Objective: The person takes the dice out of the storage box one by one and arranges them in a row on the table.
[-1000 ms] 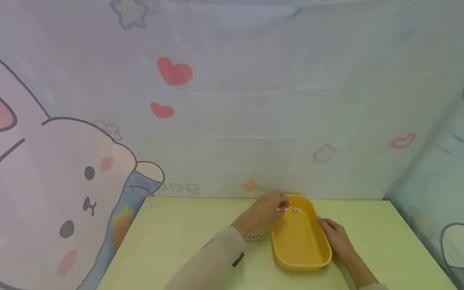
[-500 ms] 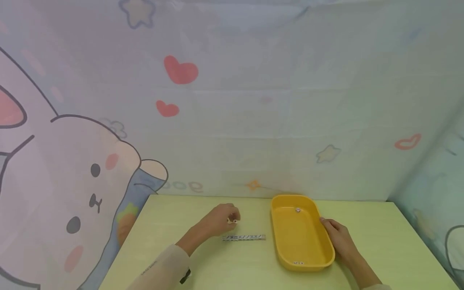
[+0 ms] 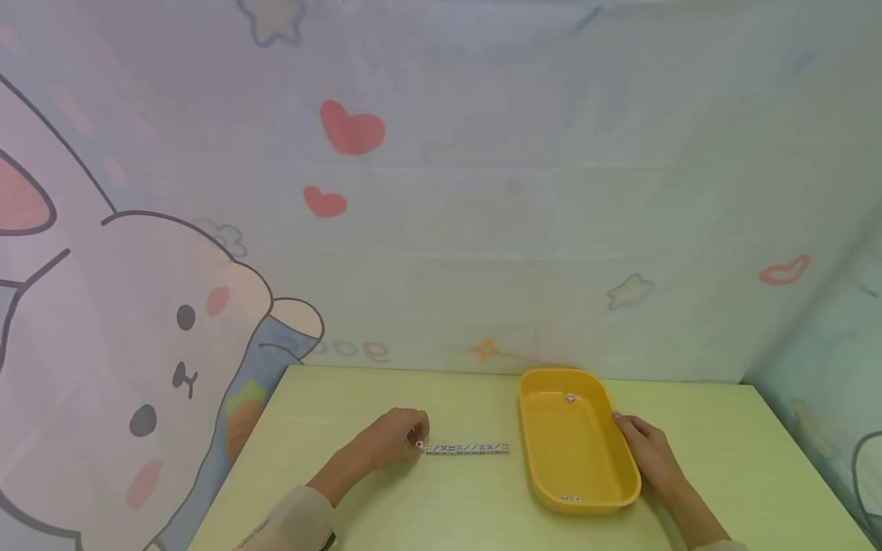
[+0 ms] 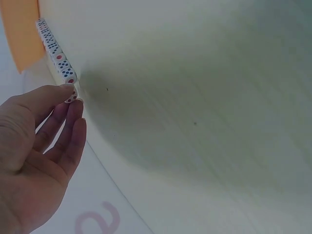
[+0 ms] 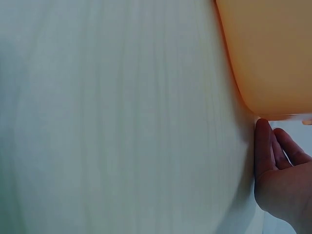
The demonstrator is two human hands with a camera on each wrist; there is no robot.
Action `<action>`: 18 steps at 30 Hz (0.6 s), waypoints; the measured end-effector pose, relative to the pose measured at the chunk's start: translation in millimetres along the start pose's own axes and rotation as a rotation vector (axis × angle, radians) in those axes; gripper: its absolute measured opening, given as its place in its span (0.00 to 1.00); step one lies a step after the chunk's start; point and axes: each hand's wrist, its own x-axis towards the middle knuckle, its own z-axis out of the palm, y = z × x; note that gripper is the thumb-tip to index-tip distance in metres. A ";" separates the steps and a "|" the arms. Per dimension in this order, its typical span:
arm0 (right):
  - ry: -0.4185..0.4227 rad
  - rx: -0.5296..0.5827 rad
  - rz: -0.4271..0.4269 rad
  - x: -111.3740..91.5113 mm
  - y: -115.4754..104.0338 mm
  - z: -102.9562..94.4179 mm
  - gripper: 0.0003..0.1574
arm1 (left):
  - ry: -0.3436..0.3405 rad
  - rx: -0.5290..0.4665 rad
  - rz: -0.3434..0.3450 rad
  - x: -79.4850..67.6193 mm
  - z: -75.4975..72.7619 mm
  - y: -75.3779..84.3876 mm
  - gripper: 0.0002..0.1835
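My left hand [image 3: 387, 441] pinches a white die [image 4: 72, 95] between thumb and fingertips. The die is at the left end of a straight row of dice [image 3: 468, 449] on the table; in the left wrist view it seems to meet the row's end. Blue and red pips show on the row. My right hand [image 3: 651, 455] holds the right side of a yellow tray [image 3: 526, 436], thumb by the rim. Its fingers touch the tray's outer wall in the right wrist view. Inside lie a die [image 3: 570, 398] at the far end and a pair of dice [image 3: 571, 499] at the near end.
The pale green table [image 3: 358, 505] ends at a cloth backdrop [image 3: 441, 275] printed with a rabbit, hearts and stars. Another cloth [image 3: 854, 367] hangs on the right side. The tray stands just right of the row.
My left hand has come from over the tray's far end, leftward and then down to the row's left end, carrying the die. My right hand has stayed at the tray.
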 end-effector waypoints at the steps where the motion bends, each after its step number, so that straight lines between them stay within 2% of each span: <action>1: 0.000 -0.001 0.001 -0.1 0.4 -0.3 0.46 | -0.007 0.003 -0.004 0.9 0.1 0.9 0.11; 6: 0.005 0.007 0.006 -2.2 0.8 0.4 0.46 | -0.030 0.020 -0.003 3.5 0.9 4.0 0.12; 13: 0.012 0.025 -0.009 -3.1 -0.2 1.7 0.44 | -0.014 0.002 0.015 2.2 3.6 1.6 0.13; 18: 0.009 0.040 -0.004 -2.2 -0.1 1.7 0.44 | -0.031 -0.022 -0.020 5.8 4.0 -1.2 0.12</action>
